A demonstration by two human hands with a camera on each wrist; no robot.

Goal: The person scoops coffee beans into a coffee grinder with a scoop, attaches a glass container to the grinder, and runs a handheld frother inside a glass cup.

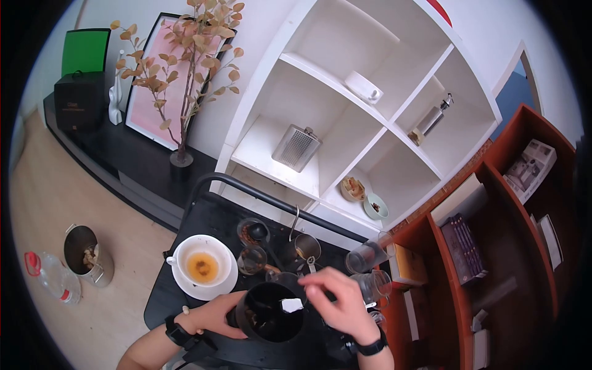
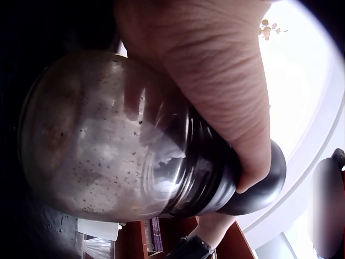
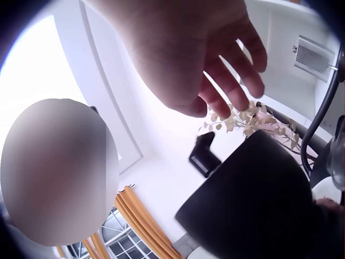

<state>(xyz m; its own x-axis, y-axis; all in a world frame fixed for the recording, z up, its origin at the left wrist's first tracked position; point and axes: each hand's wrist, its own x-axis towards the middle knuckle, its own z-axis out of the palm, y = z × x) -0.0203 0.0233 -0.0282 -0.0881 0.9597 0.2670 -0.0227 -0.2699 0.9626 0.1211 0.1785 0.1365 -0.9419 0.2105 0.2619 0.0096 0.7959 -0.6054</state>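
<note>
My left hand grips a glass jar with a flared black top around its collar. In the left wrist view the clear lower glass has dark specks all over it, and the thumb lies across the black part. A bright white patch shows inside the dark mouth in the head view. Close above and right of that mouth hovers my right hand, fingers loosely bent with nothing seen between them. In the right wrist view a small angled black piece stands up by the rim.
A white cup with amber liquid sits on a saucer left on the black table. Several glass vessels stand at the back and right. A black rail edges the far side; the white shelf rises behind it.
</note>
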